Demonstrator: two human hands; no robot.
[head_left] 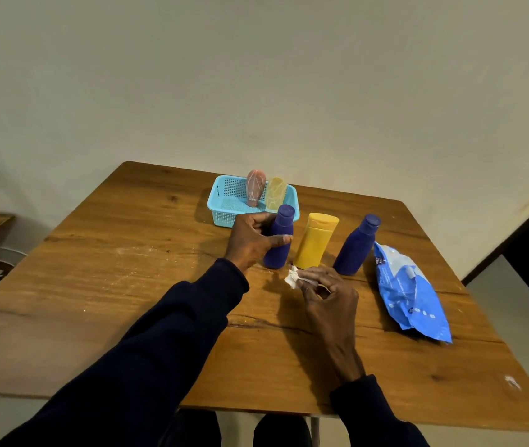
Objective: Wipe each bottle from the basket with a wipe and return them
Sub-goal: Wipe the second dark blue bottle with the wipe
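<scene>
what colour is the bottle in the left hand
The bottle is dark blue; head view.

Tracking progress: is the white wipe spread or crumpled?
Crumpled: the white wipe is a bunched wad pinched by the right hand; the left hand grips a dark blue plastic bottle.

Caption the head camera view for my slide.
Left hand grips the leftmost blue bottle; right hand pinches a crumpled wipe.

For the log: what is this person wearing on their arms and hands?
Both the left sleeve and right sleeve are long, dark navy, ending at the wrist. The left hand and right hand are bare: no gloves, rings or watch visible.
</scene>
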